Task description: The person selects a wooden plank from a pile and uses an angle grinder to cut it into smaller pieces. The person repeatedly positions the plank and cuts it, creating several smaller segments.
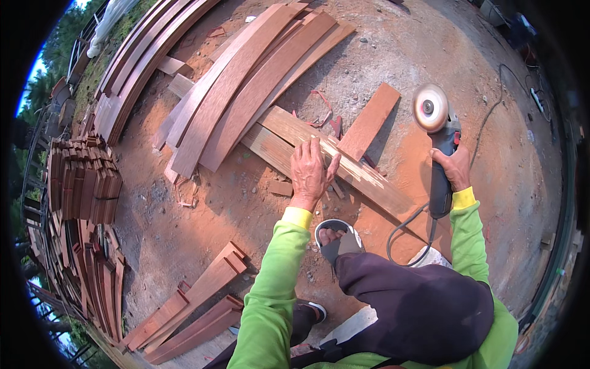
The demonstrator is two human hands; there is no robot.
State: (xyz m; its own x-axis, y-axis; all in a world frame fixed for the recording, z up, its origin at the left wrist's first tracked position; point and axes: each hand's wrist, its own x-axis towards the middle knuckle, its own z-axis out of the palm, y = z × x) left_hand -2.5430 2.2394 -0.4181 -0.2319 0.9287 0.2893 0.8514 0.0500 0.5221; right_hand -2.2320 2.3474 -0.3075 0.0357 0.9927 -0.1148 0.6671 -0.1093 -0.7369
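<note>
At far left a bundle of short reddish-brown slats [86,184] stands on the ground, its pieces nested together, likely so they stay in order. Next, a stack of long boards [246,92] lies across one end of the pale-scuffed plank [369,180], perhaps weighing it down. The left hand [309,169] is over that plank's middle, fingers released and extended, seemingly to steady or feel it; whether they press cannot be told. A sandalled foot [340,237] is near. Beyond the plank lies a short board [370,121]. At right, the right hand [453,167] has its fingers wrapped round the angle grinder [444,140], disc raised, apparently to keep it off the wood
</note>
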